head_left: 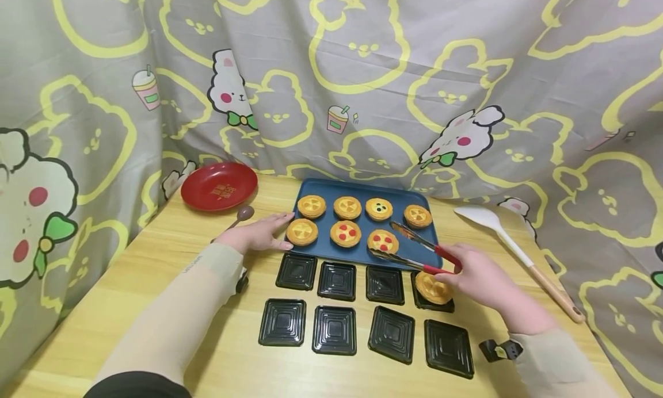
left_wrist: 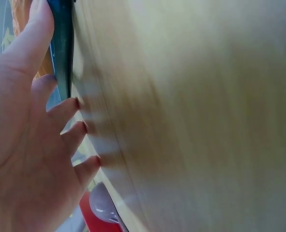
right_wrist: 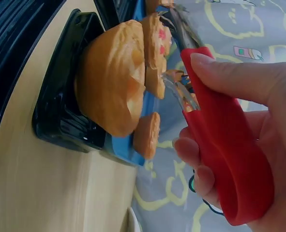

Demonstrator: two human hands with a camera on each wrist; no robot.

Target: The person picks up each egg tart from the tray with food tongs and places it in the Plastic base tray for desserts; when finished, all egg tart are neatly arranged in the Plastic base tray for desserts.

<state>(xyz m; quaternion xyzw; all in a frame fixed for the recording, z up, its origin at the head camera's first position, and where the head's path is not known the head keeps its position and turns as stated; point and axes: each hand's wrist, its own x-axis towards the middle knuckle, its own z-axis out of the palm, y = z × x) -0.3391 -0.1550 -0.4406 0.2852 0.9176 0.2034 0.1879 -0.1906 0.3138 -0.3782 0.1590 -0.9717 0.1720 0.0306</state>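
My left hand point(head_left: 261, 232) rests at the left end of a blue baking tray point(head_left: 362, 186), its thumb point(left_wrist: 41, 21) against the rim and its other fingertips at the tabletop. My right hand point(head_left: 476, 271) grips red-handled metal tongs point(right_wrist: 230, 145). The tongs' jaws are spread, one arm reaching beside a tart with red pieces point(head_left: 384, 241), the other over the tray behind it. Several more egg tarts point(head_left: 347, 208) stand in two rows on the tray. Below the tongs, one tart point(right_wrist: 111, 77) sits on a small black square tray point(right_wrist: 65, 121).
Several other black square trays point(head_left: 334, 330) lie in two rows in front of the baking tray. A red plate point(head_left: 220, 186) and a brown spoon point(head_left: 245, 213) are at the left. At the right lies a white spatula with a wooden handle point(head_left: 556, 294). Patterned cloth point(head_left: 290, 58) hangs behind.
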